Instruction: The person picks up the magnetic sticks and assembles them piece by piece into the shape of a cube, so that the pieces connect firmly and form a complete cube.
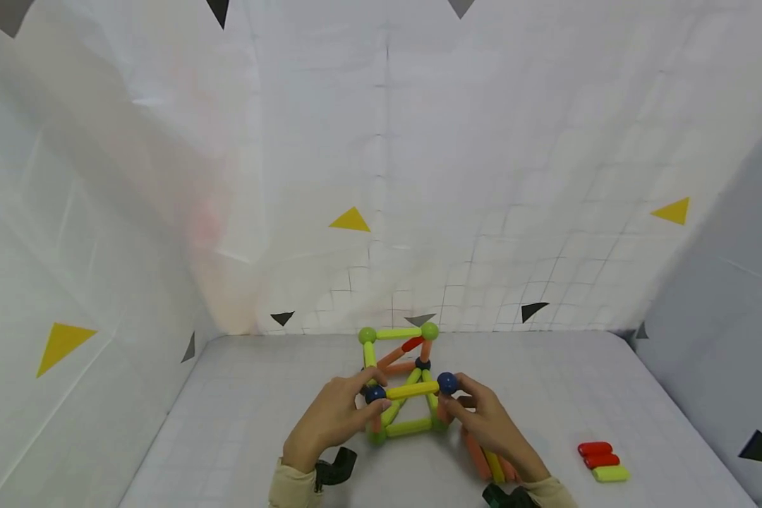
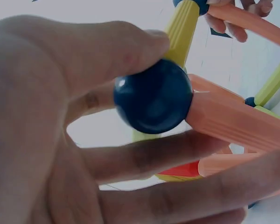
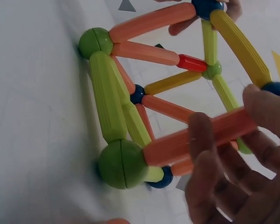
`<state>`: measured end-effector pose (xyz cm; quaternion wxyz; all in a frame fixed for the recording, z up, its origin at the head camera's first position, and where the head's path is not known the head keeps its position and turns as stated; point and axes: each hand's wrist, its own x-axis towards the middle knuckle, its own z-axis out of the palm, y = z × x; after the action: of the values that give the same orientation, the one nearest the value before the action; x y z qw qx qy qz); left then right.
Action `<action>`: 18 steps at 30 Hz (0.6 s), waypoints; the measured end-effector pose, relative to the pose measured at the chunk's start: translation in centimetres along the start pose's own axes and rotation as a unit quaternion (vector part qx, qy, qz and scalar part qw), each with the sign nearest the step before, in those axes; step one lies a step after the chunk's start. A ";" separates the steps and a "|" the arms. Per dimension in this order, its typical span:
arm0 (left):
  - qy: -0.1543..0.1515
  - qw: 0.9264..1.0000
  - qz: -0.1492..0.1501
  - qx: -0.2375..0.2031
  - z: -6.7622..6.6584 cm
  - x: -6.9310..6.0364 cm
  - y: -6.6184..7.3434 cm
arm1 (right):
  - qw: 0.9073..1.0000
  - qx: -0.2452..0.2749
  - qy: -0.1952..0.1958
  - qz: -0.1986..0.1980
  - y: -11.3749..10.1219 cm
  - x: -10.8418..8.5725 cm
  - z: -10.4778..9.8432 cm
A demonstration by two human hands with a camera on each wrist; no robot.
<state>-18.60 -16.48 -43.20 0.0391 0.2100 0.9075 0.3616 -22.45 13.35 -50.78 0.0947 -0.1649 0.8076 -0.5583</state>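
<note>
A frame of magnetic rods and balls stands on the table, with green balls (image 1: 430,331) at its corners. Along its near top edge runs a yellow rod (image 1: 413,390) between two blue balls. My left hand (image 1: 335,416) pinches the left blue ball (image 2: 154,96) between thumb and fingers; an orange rod (image 2: 238,116) leads down from it. At the other end my right hand (image 1: 492,420) grips the right blue ball (image 1: 447,383), its fingers also about the top of the orange rod (image 3: 177,144) below. This rod meets a green ball (image 3: 123,163) at the base.
Several loose orange and yellow rods (image 1: 494,466) lie beneath my right forearm, partly hidden. Farther right on the table are two red rods (image 1: 595,449) and a lime rod (image 1: 611,473). White walls (image 1: 381,176) with coloured triangles enclose the table.
</note>
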 end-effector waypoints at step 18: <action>-0.012 1.000 -0.011 -0.002 0.0 0.1 0.2 | 0.925 -0.341 0.091 0.143 2.7 -6.1 -15.3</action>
<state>-18.67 -16.32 -43.05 0.0546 0.2039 0.9086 0.3605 -22.35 29.84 -47.97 0.0373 -0.0187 0.9692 -0.2426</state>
